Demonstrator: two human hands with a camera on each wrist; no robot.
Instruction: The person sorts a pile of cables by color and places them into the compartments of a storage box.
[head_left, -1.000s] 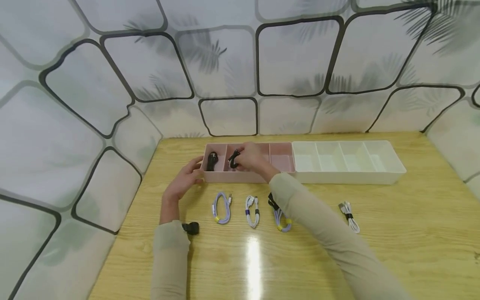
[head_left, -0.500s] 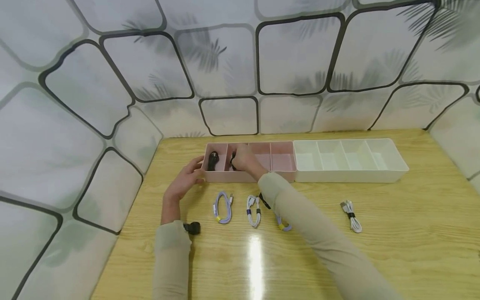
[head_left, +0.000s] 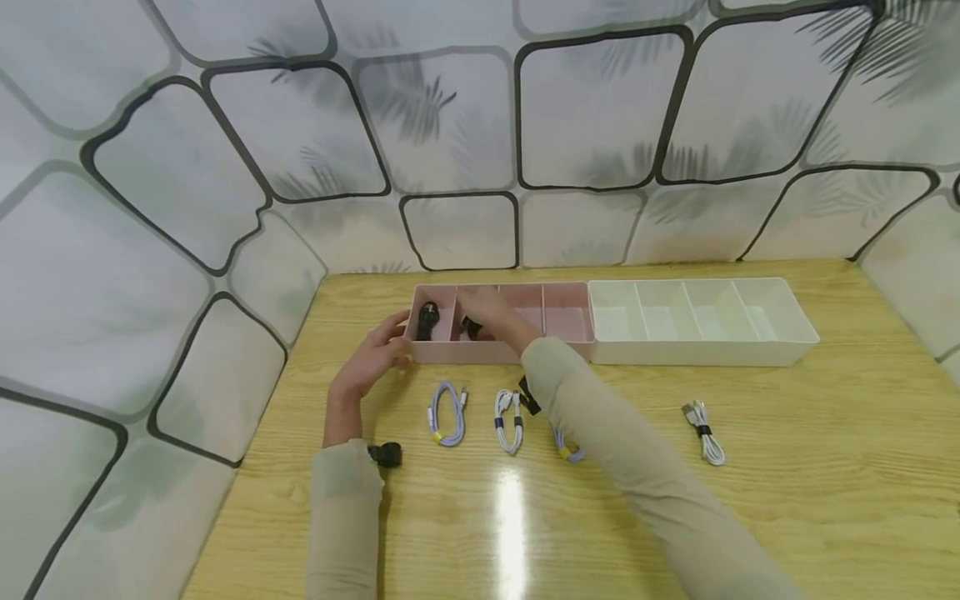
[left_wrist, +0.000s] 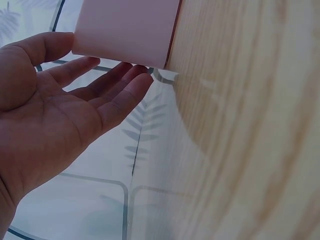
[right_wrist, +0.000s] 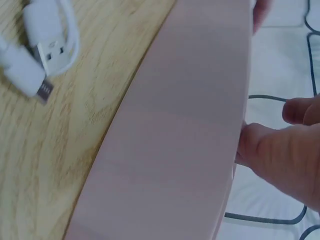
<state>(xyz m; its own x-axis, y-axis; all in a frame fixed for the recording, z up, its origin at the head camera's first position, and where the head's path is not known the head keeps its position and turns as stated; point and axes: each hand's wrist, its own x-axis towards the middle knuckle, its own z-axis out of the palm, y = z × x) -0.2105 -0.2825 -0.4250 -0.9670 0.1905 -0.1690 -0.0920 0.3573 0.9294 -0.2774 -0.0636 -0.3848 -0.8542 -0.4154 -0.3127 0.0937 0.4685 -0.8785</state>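
Observation:
My left hand [head_left: 367,358] rests at the left end of a pink divided box [head_left: 465,353]. In the left wrist view, its thumb and relaxed fingers lie along the edge of the pink box wall [left_wrist: 125,30]. A coiled black cable [head_left: 427,322] lies in the leftmost compartment. Over the second compartment reaches my right hand [head_left: 491,308], its fingertips hidden inside. Another black cable [head_left: 471,327] shows below that hand in the same compartment. In the right wrist view, the thumb [right_wrist: 270,150] dips over the rim, apart from the finger above it.
A white divided box [head_left: 697,353] adjoins the pink one on its right. On the wooden table in front lie a lilac cable [head_left: 447,414], a white cable [head_left: 508,422], another lilac cable [head_left: 567,450] partly under the right sleeve, and a white cable [head_left: 703,433] further right.
My right hand has moved down into the second compartment, and the black cable it held now lies low there beneath the hand. The left hand has stayed at the box's end.

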